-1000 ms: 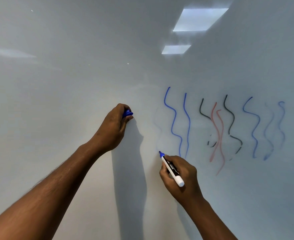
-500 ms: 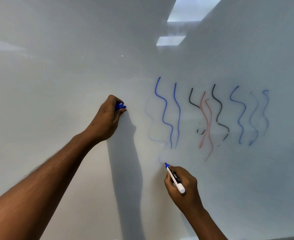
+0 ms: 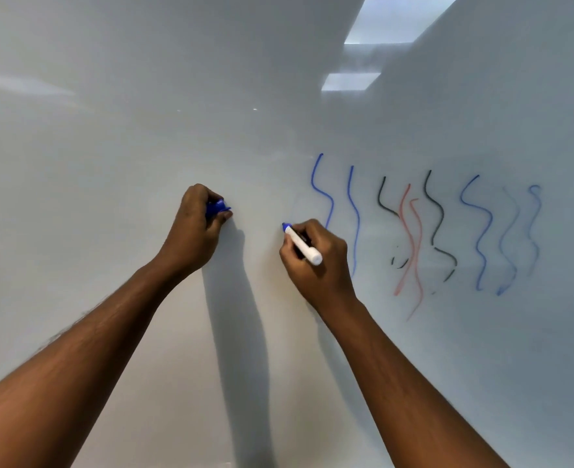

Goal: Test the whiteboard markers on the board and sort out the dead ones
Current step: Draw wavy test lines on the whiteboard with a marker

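The right hand [image 3: 316, 258] was clamped around a white-barrelled blue marker [image 3: 301, 244], fingers closed on the lower half of the barrel; the marker's long axis ran from the blunt white end at lower right up to the blue tip [image 3: 284, 226] at upper left, and that tip sat against or just off the whiteboard [image 3: 109, 163], which of the two could not be told; the tip lay just left of the leftmost strong blue squiggle [image 3: 322, 190], over a patch where only the faintest trace showed. The left hand [image 3: 197, 231] was curled shut on the blue cap [image 3: 217, 208], knuckles resting against the board, well left of the tip; so the right hand alone was placed to draw. Further right stood black [image 3: 434, 211], red [image 3: 410, 244] and paler blue strokes [image 3: 512, 241]. Judged from that, the coming stroke would run down the bare board below the tip; a mark that faint would suggest a dead marker.
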A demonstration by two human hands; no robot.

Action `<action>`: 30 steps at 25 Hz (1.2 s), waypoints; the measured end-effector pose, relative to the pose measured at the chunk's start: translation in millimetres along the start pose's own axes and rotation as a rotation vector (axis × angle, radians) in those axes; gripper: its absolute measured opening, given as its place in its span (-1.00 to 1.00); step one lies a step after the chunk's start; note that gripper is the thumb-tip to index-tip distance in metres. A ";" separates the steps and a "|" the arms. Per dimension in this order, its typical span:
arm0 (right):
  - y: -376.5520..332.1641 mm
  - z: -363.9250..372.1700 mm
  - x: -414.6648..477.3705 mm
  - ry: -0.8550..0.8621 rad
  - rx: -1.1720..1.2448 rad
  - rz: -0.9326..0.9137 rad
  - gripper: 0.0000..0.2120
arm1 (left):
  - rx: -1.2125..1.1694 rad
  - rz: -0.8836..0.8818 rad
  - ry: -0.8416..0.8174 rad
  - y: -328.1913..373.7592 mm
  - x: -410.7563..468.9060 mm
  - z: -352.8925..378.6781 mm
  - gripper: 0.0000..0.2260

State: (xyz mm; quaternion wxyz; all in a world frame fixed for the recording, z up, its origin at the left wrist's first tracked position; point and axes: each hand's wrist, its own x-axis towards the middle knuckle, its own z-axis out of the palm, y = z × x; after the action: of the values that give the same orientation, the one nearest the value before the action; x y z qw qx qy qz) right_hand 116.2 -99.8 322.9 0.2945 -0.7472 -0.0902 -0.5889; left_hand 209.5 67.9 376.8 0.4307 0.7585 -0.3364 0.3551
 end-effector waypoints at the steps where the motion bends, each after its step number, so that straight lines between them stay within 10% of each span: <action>1: 3.0 4.7 -12.2 -0.063 -0.009 -0.033 -0.86 | 0.023 0.008 -0.030 -2.6 -0.5 -1.7 -0.86; 9: 41.3 3.4 -130.0 -0.153 -0.051 0.117 -0.84 | -0.005 -0.048 -0.062 -5.3 -0.2 -8.9 -0.83; 16: 22.0 -22.6 -150.9 -0.150 0.241 0.601 -0.90 | -0.157 -0.129 -0.078 -14.5 -65.6 19.4 -0.90; 23: -2.9 -65.1 -159.1 -0.155 0.821 1.068 -0.86 | -0.705 -0.670 -0.208 -19.1 -218.4 56.6 -0.92; 30: -3.0 -58.9 -173.9 -0.341 0.759 1.226 -0.92 | -0.879 -0.823 -0.147 -11.0 -261.7 62.8 -0.85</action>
State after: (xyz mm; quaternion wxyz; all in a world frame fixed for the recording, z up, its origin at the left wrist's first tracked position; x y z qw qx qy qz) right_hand 15.6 -92.7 169.5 0.7904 -0.5914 0.1015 -0.1231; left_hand 97.6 69.8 131.8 0.7813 0.5998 -0.1593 -0.0662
